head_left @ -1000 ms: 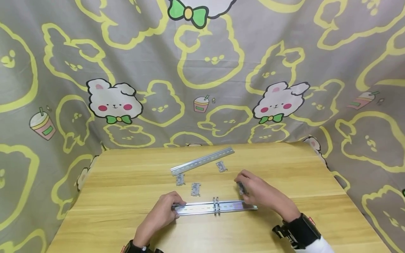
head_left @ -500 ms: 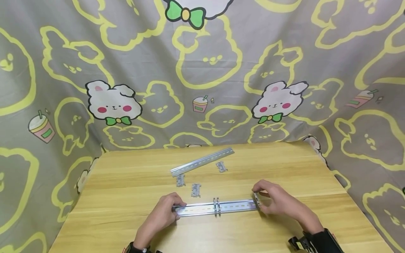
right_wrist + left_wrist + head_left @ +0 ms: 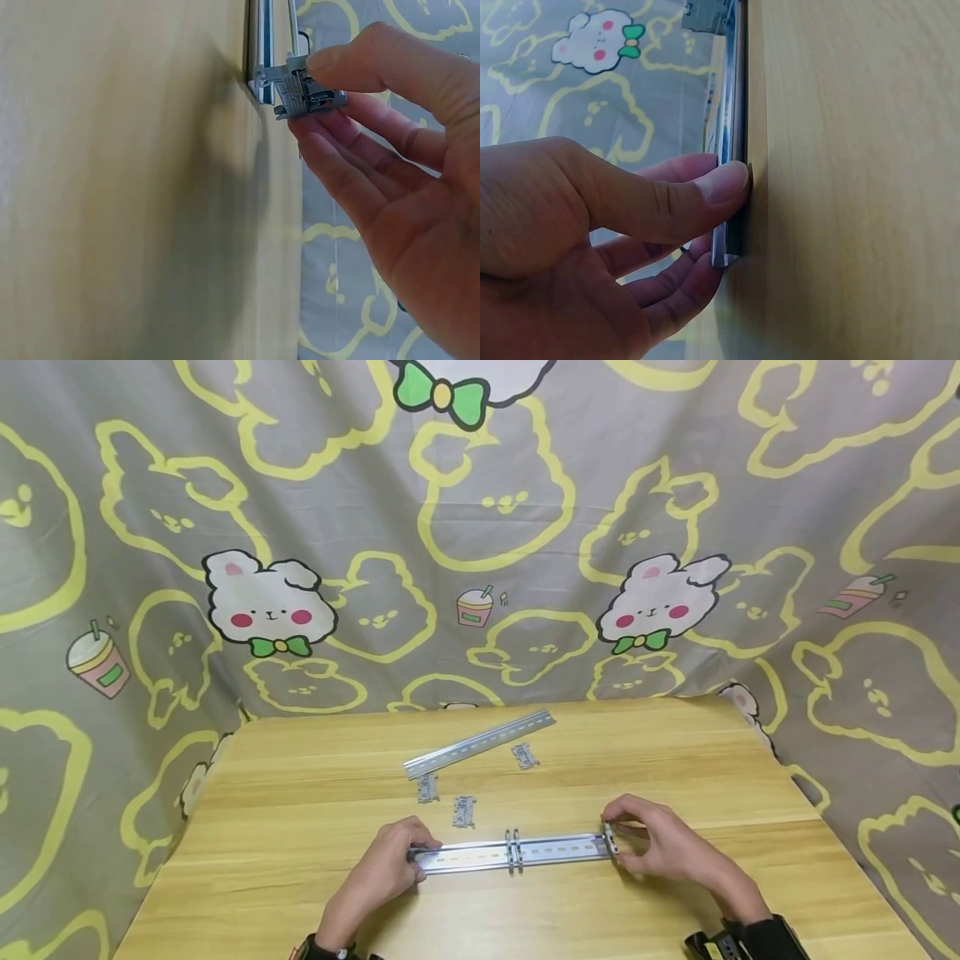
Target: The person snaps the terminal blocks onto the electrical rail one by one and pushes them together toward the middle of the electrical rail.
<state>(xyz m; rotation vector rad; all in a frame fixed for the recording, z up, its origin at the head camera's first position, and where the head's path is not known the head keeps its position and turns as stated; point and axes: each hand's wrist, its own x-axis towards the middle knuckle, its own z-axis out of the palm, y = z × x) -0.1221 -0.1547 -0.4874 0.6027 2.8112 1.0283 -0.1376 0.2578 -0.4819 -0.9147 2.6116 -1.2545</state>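
Note:
A slotted metal DIN rail (image 3: pixel 480 855) lies along the front of the table, with two thin grey terminal blocks (image 3: pixel 513 850) standing side by side across its middle. My left hand (image 3: pixel 392 860) grips the rail's left end, thumb on the near edge and fingers behind, as the left wrist view shows. At the other end my right hand (image 3: pixel 663 843) pinches another grey terminal block (image 3: pixel 304 91) between thumb and fingers. That block stands upright, crosswise at the rail's right tip, and overlaps the rail end (image 3: pixel 264 90) in the right wrist view.
Behind the hands a second DIN rail (image 3: pixel 480 744) lies at a slant on the wooden table (image 3: pixel 300 793). Loose grey terminal blocks lie near it: one (image 3: pixel 427 787) by its left end, one (image 3: pixel 464 811) nearer, one (image 3: pixel 525 755) to the right. A patterned curtain (image 3: pixel 390 610) hangs behind.
My right hand has moved right with its terminal block, from above the rail to the rail's right end, turning the block upright and crosswise. My left hand keeps its hold on the left end.

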